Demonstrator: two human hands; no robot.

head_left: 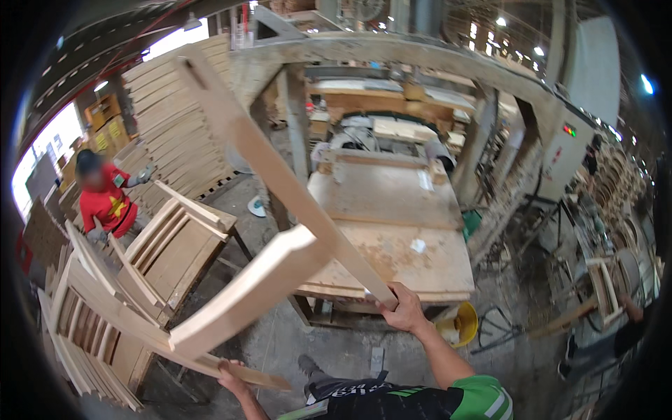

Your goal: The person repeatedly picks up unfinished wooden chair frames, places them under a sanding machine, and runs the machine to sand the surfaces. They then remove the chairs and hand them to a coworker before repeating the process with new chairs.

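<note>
The right grip (404, 309) is clasped around the near end of a long flat rail (280, 178) of a pale wooden frame (255, 290), its forearm angling up and leftward from the lower edge, while the left grip (234, 376), lower and nearer the body, seems to grasp the other long rail (199, 362) near its end, though its fingers are partly hidden. The frame hangs tilted in the air, its wide curved crosspiece between the rails, to the left of and partly in front of the desk (434, 259). Outward, a yellow bucket (473, 323) stands beside the right forearm, and a person in red (108, 199) stands at far left.
</note>
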